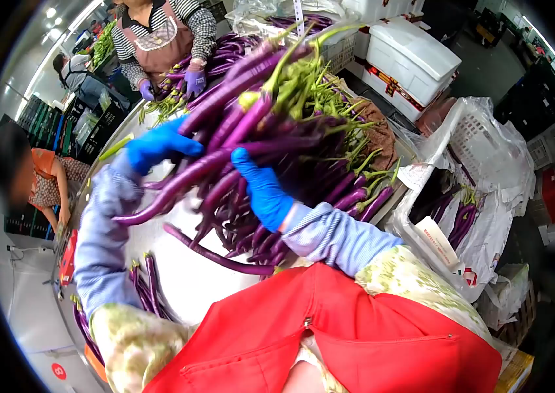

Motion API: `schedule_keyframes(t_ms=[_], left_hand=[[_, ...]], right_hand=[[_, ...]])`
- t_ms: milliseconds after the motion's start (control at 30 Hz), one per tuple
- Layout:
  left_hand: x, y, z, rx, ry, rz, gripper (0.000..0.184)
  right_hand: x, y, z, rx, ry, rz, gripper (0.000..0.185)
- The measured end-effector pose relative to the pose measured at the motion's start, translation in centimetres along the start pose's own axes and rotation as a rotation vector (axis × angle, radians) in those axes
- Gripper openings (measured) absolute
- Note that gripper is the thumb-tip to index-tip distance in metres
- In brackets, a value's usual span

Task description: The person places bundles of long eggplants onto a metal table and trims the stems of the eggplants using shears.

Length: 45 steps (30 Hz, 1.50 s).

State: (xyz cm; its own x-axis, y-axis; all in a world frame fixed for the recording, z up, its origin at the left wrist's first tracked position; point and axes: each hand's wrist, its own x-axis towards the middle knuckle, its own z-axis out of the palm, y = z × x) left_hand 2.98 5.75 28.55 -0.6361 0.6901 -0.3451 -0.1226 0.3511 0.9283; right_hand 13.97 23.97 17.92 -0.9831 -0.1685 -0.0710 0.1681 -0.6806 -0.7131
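A loose bundle of long purple eggplants [218, 164] with green stems is raised above the white table and partly smeared by motion. My left hand [163, 145], in a blue glove, grips it on the left side, with its fingers partly hidden by the eggplants. On the near side, my blue-gloved right hand [264, 193] presses against the same bundle, thumb upward and the other fingers mostly hidden. Below and to the right lies a large pile of eggplants [349, 187], stems pointing away to the right. One single eggplant [215, 252] lies curved on the table under the bundle.
Smaller eggplant groups [148, 285] lie at the table's left. A plastic-lined white crate [415, 219] with eggplants stands at right, white foam boxes [412, 56] behind. Across the table a co-worker's purple-gloved hands [193, 78] handle eggplants; another person [45, 177] is at left.
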Motion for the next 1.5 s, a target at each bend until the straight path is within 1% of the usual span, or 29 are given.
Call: schedule_keyframes(t_ms=[33, 67, 133, 167, 200, 267, 300, 367, 400, 500, 533, 567, 633, 667, 767, 833, 900, 933, 1000, 1033, 1100, 1167, 1200, 1233, 1300, 1367, 1400, 1433, 1500], left_hand=[[1.9, -1.8, -0.5, 0.071, -0.022, -0.003, 0.077], [3.5, -3.7, -1.3, 0.089, -0.060, -0.058, 0.075], [5.1, -5.0, -1.9, 0.154, -0.078, -0.213, 0.075], [6.1, -7.4, -2.6, 0.100, -0.094, -0.137, 0.074], [6.8, -8.6, -3.0, 0.082, -0.093, -0.143, 0.075], [6.9, -9.1, -2.9, 0.058, -0.092, -0.137, 0.077], [6.8, -8.4, -2.6, 0.053, -0.093, -0.125, 0.078], [6.6, -8.2, -2.2, 0.078, -0.102, -0.045, 0.084], [6.5, -8.5, -2.3, 0.125, -0.048, -0.021, 0.085], [6.2, -8.6, -2.1, 0.134, 0.107, 0.086, 0.089], [5.6, -8.1, -1.9, 0.168, 0.165, 0.067, 0.090], [5.0, -7.5, -1.5, 0.108, 0.218, 0.089, 0.085], [3.3, -6.7, -0.7, 0.074, 0.369, 0.237, 0.078], [1.6, -5.6, 0.4, 0.037, 0.488, 0.250, 0.072], [-4.4, -4.7, 3.0, 0.053, 0.705, 0.450, 0.053], [-8.7, -5.3, 5.5, 0.092, 0.842, 0.478, 0.048], [-12.2, -7.8, 7.5, 0.029, 1.002, 0.472, 0.040], [-13.8, -9.7, 8.4, -0.072, 1.117, 0.423, 0.039], [-15.5, -11.8, 12.0, -0.220, 1.405, 0.294, 0.035], [-16.7, -15.6, 12.9, -0.212, 1.455, 0.244, 0.033], [-17.4, -21.4, 16.4, -0.181, 1.502, 0.086, 0.040], [-16.2, -27.0, 20.0, -0.241, 1.446, -0.088, 0.047], [-14.6, -26.5, 21.6, -0.390, 1.462, -0.129, 0.049], [-12.5, -25.8, 22.9, -0.541, 1.469, -0.164, 0.051], [-10.0, -25.1, 22.6, -0.765, 1.274, -0.285, 0.048], [-8.1, -28.1, 20.8, -0.916, 1.124, -0.332, 0.046], [-6.9, -27.4, 20.9, -0.921, 1.304, -0.226, 0.035], [-7.4, -26.9, 20.9, -1.007, 1.202, -0.114, 0.032], [-7.4, -25.5, 21.8, -0.994, 1.270, -0.113, 0.029]], right_hand=[[0.1, 0.0, -1.9, -0.037, 0.054, 0.131, 0.034], [0.6, 1.0, -4.0, -0.036, 0.126, 0.168, 0.033], [-0.3, -0.2, -5.5, 0.005, 0.238, 0.285, 0.046], [-0.4, -1.1, -5.5, 0.134, 0.243, 0.302, 0.040], [-0.5, -2.0, -5.4, 0.262, 0.251, 0.321, 0.034], [-2.0, -4.3, -7.7, 0.349, 0.081, 0.442, 0.023], [-2.0, -4.1, -10.0, 0.312, 0.046, 0.585, 0.043], [-3.2, -5.6, -10.3, 0.223, 0.112, 0.698, 0.053], [-3.6, -6.0, -9.9, 0.125, 0.105, 0.679, 0.062], [-3.7, -6.3, -10.7, -0.087, -0.016, 0.718, 0.067], [-3.8, -6.2, -10.7, -0.179, -0.037, 0.724, 0.069], [-3.9, -6.7, -10.5, -0.276, -0.065, 0.738, 0.069], [-3.6, -8.7, -10.1, -0.484, -0.142, 0.760, 0.070], [-3.8, -8.9, -10.2, -0.486, -0.139, 0.742, 0.073], [-4.0, -10.3, -12.4, -0.413, -0.210, 0.802, 0.065], [-3.9, -10.4, -13.0, -0.449, -0.285, 0.843, 0.061], [-3.5, -10.1, -12.9, -0.457, -0.345, 0.867, 0.057], [-3.4, -9.6, -13.0, -0.491, -0.346, 0.851, 0.053], [-3.6, -8.9, -13.0, -0.678, -0.344, 0.705, 0.044], [-3.9, -8.6, -12.8, -0.740, -0.334, 0.615, 0.041], [-4.2, -8.1, -12.9, -0.718, -0.318, 0.620, 0.036], [-4.4, -7.5, -13.1, -0.689, -0.356, 0.604, 0.037], [-4.5, -7.2, -13.2, -0.725, -0.407, 0.561, 0.046], [-4.6, -6.9, -13.0, -0.743, -0.425, 0.559, 0.046], [-5.0, -6.4, -12.8, -0.778, -0.448, 0.555, 0.047], [-5.7, -6.2, -12.4, -0.794, -0.436, 0.557, 0.043], [-5.9, -6.0, -12.7, -0.794, -0.413, 0.521, 0.041], [-5.9, -5.8, -13.3, -0.796, -0.386, 0.487, 0.039], [-6.4, -6.0, -13.9, -0.753, -0.291, 0.448, 0.032]])
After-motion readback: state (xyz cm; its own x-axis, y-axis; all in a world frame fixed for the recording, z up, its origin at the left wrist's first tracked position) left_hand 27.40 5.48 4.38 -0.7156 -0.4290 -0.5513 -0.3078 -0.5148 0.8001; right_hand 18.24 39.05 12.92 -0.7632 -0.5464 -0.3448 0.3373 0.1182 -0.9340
